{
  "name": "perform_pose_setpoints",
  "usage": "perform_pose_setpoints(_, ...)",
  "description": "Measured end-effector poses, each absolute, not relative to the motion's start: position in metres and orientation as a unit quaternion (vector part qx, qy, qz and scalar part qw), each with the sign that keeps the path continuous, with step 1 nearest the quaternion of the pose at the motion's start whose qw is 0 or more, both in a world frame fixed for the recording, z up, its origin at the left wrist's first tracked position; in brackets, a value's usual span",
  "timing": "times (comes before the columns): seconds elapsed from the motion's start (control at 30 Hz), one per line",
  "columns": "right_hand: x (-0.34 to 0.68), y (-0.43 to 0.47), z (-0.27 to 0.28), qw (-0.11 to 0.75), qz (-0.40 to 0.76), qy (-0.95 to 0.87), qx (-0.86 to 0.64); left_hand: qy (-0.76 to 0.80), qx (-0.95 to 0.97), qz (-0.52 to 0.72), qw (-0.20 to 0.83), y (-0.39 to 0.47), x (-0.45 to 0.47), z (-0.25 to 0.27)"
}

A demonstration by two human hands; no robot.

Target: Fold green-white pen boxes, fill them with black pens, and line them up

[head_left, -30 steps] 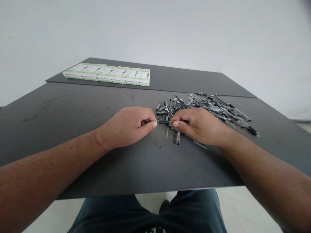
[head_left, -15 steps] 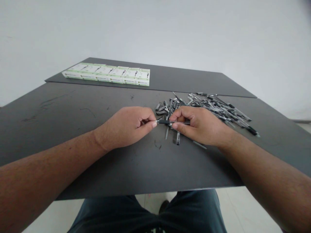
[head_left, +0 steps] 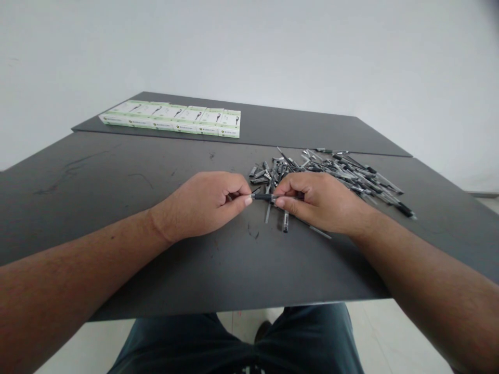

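Between my two hands a pen (head_left: 263, 197) with a black grip lies level, just above the dark table. My left hand (head_left: 212, 202) pinches its left end between thumb and forefinger; that tip is mostly hidden by the fingers. The clear barrel at the other end is pinched by my right hand (head_left: 315, 200), whose curled fingers cover part of it. Right behind the hands spreads a loose heap of pen parts (head_left: 351, 176), with clear barrels, black grips and caps. A single pen cap (head_left: 286, 222) lies in front of the heap, below my right hand.
A row of white and green boxes (head_left: 187, 120) printed with pens stands at the back left, on a second dark panel (head_left: 296, 127). Dark ink marks streak the table (head_left: 175, 275). Its front edge runs above my legs (head_left: 187, 343).
Both hands keep their pinch on the pen. My right fingers have shifted very slightly to the right along the barrel; the heap and the boxes look the same.
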State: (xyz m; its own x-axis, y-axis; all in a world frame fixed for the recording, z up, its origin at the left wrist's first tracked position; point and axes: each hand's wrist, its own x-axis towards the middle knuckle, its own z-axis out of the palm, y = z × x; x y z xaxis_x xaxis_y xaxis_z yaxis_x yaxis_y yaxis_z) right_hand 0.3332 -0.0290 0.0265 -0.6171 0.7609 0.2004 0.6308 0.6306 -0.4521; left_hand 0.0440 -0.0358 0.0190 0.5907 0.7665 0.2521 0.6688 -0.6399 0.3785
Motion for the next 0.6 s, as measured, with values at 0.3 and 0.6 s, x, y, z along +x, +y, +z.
perform_pose_setpoints(0.3, 0.3327, -0.0289, 0.0267, 0.184, 0.191, -0.873, -0.41, 0.413, 0.88, 0.201, 0.121, -0.0358, 0.0434, 0.0171)
perform_pose_setpoints(0.6, 0.3327, -0.0302, 0.0288, 0.177, 0.194, -0.872, -0.412, 0.415, 0.878, 0.205, 0.122, -0.0353, 0.0447, 0.0182)
